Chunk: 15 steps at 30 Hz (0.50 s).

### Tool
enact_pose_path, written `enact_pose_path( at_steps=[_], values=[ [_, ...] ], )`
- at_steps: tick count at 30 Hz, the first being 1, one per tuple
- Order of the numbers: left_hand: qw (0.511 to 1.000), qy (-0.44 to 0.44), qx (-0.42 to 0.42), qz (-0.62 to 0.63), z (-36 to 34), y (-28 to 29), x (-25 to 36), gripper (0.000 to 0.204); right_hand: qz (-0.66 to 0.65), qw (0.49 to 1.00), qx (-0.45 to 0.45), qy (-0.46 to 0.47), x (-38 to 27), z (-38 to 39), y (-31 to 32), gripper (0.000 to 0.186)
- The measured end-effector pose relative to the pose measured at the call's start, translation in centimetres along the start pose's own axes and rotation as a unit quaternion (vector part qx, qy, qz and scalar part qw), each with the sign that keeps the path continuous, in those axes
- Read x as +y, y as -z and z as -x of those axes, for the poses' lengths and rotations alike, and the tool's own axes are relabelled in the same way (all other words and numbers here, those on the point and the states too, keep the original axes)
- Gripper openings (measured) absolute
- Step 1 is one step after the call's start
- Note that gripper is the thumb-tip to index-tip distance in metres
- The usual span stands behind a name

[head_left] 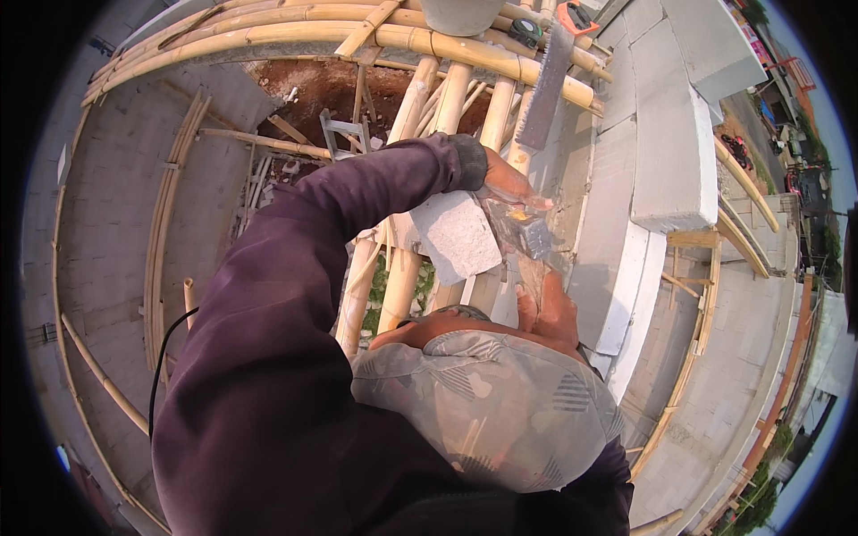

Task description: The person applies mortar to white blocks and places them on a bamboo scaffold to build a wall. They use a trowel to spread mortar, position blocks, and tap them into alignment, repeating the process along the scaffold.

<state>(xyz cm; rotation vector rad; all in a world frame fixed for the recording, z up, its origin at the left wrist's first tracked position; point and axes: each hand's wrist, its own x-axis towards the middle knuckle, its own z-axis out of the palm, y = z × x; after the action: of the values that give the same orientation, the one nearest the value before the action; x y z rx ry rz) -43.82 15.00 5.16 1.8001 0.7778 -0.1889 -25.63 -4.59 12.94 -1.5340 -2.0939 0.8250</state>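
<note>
My left arm, in a dark purple sleeve, reaches across from the lower left. My left hand (511, 179) curls over the upper end of some crumpled clear plastic (509, 230). A small grey-blue piece (536, 239) and a bit of orange show in or under it; their kind I cannot make out. My right hand (550, 308) holds its lower, brownish end between thumb and fingers. A patterned cap (492, 402) hides the right wrist and forearm. Close beside the plastic, on the left, lies a rough pale block piece (456, 234). A handsaw (550, 80) with an orange handle lies just beyond my left hand.
Bamboo poles (402, 281) form a scaffold beneath, with reddish soil (313, 89) far below between them. A grey block wall (617, 170) runs along the right, with a large loose block (675, 152) on it. A bucket (460, 13) and tape measure (525, 32) stand at the far end.
</note>
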Motion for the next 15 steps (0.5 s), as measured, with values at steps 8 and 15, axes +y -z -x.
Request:
enact_pose_path(
  at_steps=[8, 15],
  values=[
    [0.912, 0.036, -0.283, 0.295, -0.9, 0.1, -0.7, 0.089, 0.075, 0.989, -0.127, -0.031, 1.0, -0.1, -1.8, 0.034],
    [0.950, -0.031, -0.215, 0.226, -2.5, -0.6, -1.6, 0.085, 0.065, 0.996, -0.058, -0.006, 2.1, 1.0, -1.8, 0.038]
  ],
)
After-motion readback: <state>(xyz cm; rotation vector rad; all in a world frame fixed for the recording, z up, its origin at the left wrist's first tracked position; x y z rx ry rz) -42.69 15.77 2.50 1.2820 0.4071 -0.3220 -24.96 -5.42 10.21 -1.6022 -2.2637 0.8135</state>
